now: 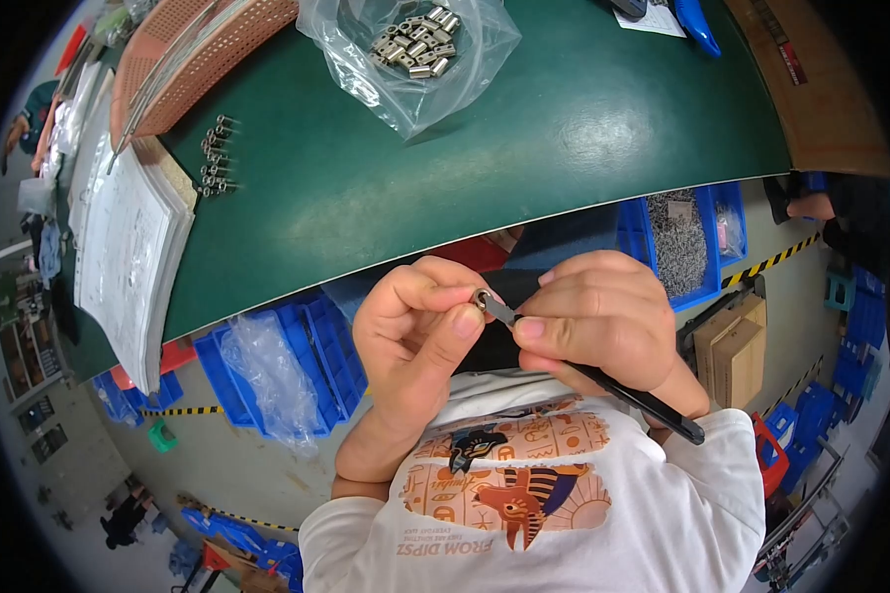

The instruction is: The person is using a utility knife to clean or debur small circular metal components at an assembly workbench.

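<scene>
Between the thumb and fingertips of my left hand [405, 326] is a small metal sleeve [479, 298], its round end turned to the right. My right hand [608, 316] is closed around a knife [653, 407] with a slim black handle, which runs back toward my right sleeve. Its short metal blade meets the end of the sleeve; whether the tip is inside the bore I cannot tell. Both hands are held in front of my chest, just short of the table edge. Farther off, a clear plastic bag [391, 99] lies open with several similar metal sleeves [420, 47] in it.
On the green table [485, 148], several small metal pieces [218, 158] stand in a group at the left. Beside them are a pink perforated basket [203, 69] and a stack of papers [133, 257]. Blue bins [297, 366] sit below the edge; a blue-handled tool [697, 25] lies far right.
</scene>
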`<control>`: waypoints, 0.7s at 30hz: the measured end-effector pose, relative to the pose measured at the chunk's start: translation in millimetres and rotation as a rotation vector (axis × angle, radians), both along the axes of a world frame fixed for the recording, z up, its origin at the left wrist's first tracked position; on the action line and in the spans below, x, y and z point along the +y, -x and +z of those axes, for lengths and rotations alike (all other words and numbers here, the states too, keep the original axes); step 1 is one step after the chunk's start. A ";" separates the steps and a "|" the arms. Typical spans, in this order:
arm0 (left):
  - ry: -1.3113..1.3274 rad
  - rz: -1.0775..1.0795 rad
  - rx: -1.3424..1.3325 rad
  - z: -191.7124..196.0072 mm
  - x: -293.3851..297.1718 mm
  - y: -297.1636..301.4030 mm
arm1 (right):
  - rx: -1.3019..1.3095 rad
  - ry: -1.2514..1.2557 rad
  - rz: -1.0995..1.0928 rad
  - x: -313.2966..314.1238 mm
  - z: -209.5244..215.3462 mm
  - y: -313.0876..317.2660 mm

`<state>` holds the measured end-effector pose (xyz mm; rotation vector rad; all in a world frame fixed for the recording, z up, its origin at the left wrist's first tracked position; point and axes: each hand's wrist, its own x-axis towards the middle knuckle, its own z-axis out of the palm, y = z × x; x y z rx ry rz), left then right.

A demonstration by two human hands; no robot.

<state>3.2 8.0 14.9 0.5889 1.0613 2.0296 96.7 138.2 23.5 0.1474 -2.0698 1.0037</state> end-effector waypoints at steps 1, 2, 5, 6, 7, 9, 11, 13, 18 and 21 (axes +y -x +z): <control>0.001 0.000 0.000 0.1 -0.2 -0.1 | 0.001 -0.006 0.000 0.0 -0.1 0.2; 0.004 0.001 0.000 0.1 -0.4 -0.2 | 0.002 -0.011 0.000 -0.1 -0.1 0.4; 0.006 0.002 -0.006 0.3 -0.5 -0.5 | -0.003 -0.022 -0.014 -1.3 0.4 0.5; 0.006 0.005 -0.011 0.1 -0.6 -0.7 | -0.003 -0.021 -0.014 -1.8 0.5 0.3; 0.006 0.005 -0.011 0.0 -0.4 -0.9 | 0.005 -0.076 -0.048 -2.3 0.6 -0.1; 0.021 0.029 0.022 -0.6 -0.1 -1.3 | 0.014 -0.130 -0.082 -3.0 0.0 0.3; 0.017 0.027 -0.004 -1.3 -0.7 -1.3 | 0.057 -0.255 -0.145 -3.2 -1.7 2.0; 0.013 0.026 -0.030 0.2 -1.2 -1.5 | 0.051 -0.265 -0.153 -1.1 -1.7 1.2; 0.028 0.016 -0.020 0.9 -1.2 -0.5 | 0.024 -0.087 -0.042 -0.9 2.8 -1.6; 0.018 0.003 -0.012 2.4 -1.2 -1.8 | 0.009 -0.020 -0.005 -1.1 2.2 -1.1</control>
